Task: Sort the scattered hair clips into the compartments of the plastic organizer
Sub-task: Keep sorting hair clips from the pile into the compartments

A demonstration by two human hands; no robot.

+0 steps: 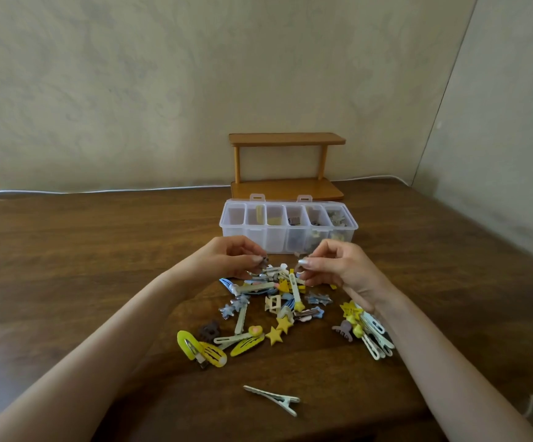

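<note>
Left hand (226, 256) at centre frame, fingers pinched on a small dark clip (263, 260); right hand (338, 266) just right of it, fingertips closed on another small clip (299, 266), kind too small to tell. Nearest the lower edge, a lone silver alligator clip (273, 397) lying apart from the rest on the wooden table (67, 266). Above that, the scattered pile (277, 304) below and between both hands: yellow snap clips (201, 347) at lower left, yellow stars (279, 330) mid-pile, white long clips (375, 339) at lower right beneath the right wrist, a brown claw clip (208, 330) beside the snap clips. Judged light, stiff and smooth throughout; thin flat pieces likely to slide on the wood and best taken by the edges at mid-length, claw clips by the body, clear of the sprung teeth. Overlapping pieces apt to snag and lift together. Beyond the hands, upper centre, the clear plastic organizer (249, 232), lid off or folded back, six compartments in a row; several partly filled, leftmost apparently bare. Behind it, a small wooden shelf (287, 139) against the wall. Sorting judged partly done, most of the pile remaining.
</note>
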